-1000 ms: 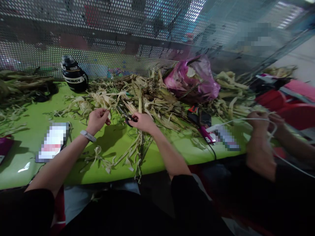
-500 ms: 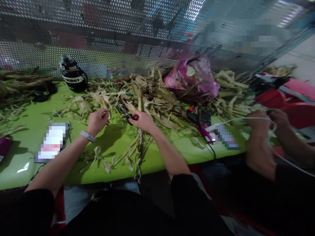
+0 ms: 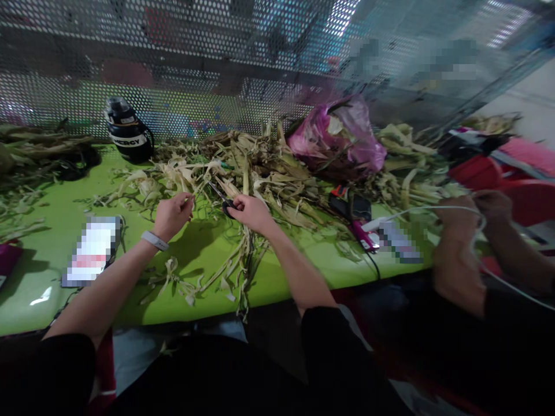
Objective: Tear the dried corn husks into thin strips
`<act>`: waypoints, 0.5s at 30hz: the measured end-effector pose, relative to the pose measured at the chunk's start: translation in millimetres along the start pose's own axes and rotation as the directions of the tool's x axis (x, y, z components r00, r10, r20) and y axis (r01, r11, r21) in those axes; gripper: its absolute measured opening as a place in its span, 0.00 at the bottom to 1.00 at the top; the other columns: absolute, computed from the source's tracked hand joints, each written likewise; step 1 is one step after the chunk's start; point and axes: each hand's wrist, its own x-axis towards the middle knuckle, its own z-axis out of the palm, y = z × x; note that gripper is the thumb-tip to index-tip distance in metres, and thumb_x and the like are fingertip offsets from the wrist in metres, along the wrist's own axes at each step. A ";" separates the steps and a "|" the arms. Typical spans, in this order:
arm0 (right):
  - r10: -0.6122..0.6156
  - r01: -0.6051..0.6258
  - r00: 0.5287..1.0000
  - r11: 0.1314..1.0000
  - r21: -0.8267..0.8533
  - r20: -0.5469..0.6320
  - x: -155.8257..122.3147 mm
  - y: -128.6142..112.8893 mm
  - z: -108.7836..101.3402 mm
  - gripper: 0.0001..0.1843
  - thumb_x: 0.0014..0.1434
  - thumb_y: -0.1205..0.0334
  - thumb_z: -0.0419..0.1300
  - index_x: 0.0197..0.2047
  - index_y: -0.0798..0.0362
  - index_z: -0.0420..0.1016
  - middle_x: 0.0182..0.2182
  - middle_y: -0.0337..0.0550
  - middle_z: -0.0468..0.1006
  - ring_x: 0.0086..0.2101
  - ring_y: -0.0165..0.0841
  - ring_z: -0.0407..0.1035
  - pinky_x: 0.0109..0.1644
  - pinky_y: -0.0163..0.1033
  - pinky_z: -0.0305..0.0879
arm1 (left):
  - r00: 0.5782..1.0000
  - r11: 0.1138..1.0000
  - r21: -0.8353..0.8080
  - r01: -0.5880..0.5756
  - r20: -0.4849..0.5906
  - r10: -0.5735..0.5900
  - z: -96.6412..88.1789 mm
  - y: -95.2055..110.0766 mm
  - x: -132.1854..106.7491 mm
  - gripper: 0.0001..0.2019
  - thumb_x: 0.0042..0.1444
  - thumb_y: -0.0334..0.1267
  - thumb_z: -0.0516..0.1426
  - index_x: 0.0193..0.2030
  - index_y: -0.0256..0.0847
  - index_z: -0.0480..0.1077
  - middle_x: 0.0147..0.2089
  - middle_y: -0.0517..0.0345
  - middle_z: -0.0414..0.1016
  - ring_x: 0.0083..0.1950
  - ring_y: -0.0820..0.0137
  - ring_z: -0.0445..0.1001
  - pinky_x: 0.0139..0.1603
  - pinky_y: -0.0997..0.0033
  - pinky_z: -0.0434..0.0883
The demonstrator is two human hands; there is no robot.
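Note:
My right hand (image 3: 255, 214) grips a pair of scissors (image 3: 227, 208) by the black handles. The slim blades point up and to the left, towards pale stems at the edge of a heap of dried, leafy stalks (image 3: 286, 179). To the left, my left hand (image 3: 172, 215) has its fingers pinched together, with a wristband on the wrist. Whatever is between those fingertips is too small to make out. Pale, curled trimmings (image 3: 171, 271) lie on the green table (image 3: 143, 312) below the hands, and a stringy bunch of withered stems (image 3: 245, 266) hangs beneath the right forearm.
A black bottle (image 3: 128, 130) stands at the back left, and a lit phone (image 3: 92, 251) lies left of my arm. Behind the heap sits a pink plastic bag (image 3: 342, 138). Another person's hands (image 3: 459, 211) work at the right, near a white cable (image 3: 433, 208) and a second phone (image 3: 399, 241).
A pale scrap beside my left fingertips no longer shows there. Both my hands stay almost in place, and the scissors remain in the right one.

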 end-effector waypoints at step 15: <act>0.108 -0.108 0.994 0.994 -0.015 -0.020 10.8 12.7 -3.7 0.15 0.54 0.47 0.62 0.32 0.52 0.75 0.30 0.42 0.80 0.29 0.33 0.71 0.31 0.35 0.57 | 0.871 0.550 -0.676 0.490 0.395 -0.291 -6.1 11.5 10.0 0.17 0.47 0.49 0.66 0.32 0.35 0.75 0.22 0.58 0.73 0.22 0.75 0.71 0.26 0.75 0.71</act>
